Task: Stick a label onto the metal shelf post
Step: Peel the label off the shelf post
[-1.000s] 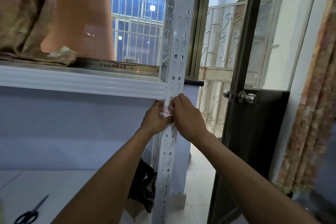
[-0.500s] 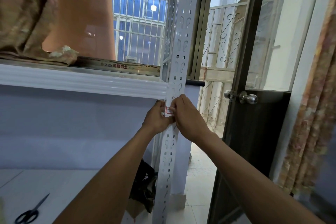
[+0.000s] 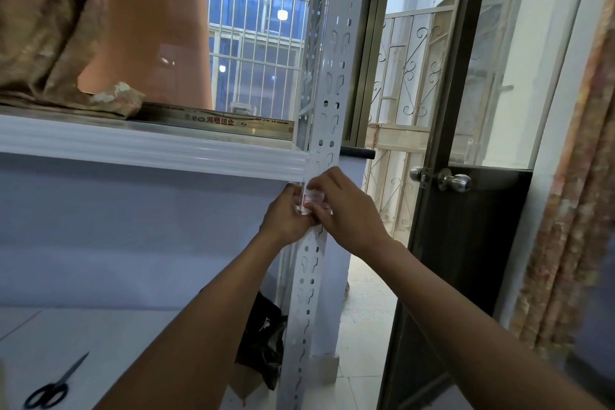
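Both hands are up at the post (image 3: 327,83), just under the shelf (image 3: 149,151) edge. The label (image 3: 312,199), white with red print, sits flat against the front face of the post, and only a small patch of it shows between the hands. The left hand (image 3: 288,215) comes in from the left side, fingers curled with the tips against the label's left edge. The right hand (image 3: 346,210) covers the label's right side, thumb pressed along its lower edge and fingers bent over the top; both hands are closed onto the label against the metal. Up on the shelf, a long printed box (image 3: 216,118) lies behind the post beside a bundle of brown cloth (image 3: 46,30). Lower left, black scissors (image 3: 55,384) lie shut on the white surface. To the right, a dark door (image 3: 462,260) with a round knob (image 3: 457,180).
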